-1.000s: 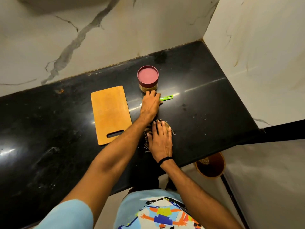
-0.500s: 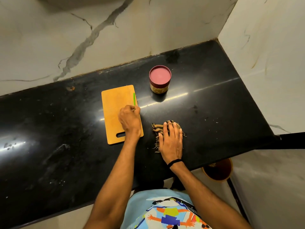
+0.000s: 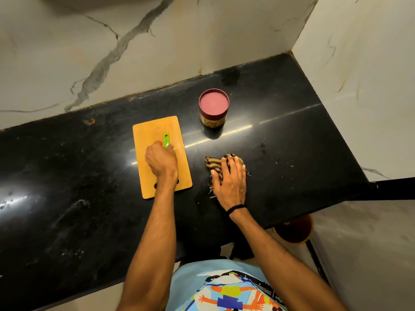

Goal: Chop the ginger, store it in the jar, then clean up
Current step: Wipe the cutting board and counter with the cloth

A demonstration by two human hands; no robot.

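Counter (image 3: 292, 131): black stone, specks at right.
Jar (image 3: 213, 108): lidded, beyond cutting board (image 3: 155, 129); ginger unseen.
Left hand (image 3: 161, 161): fingers clenched on green tool (image 3: 166, 141) over cutting board — blade hidden, slip risk.
Right hand (image 3: 231, 182): fingers flat, pressing cloth (image 3: 212, 163) — wide wipe may strike jar.

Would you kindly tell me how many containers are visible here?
2. A maroon-lidded jar stands on the black countertop, right of the cutting board; a brown bin shows below the counter's right end, partly hidden. Others could be hidden under the counter.
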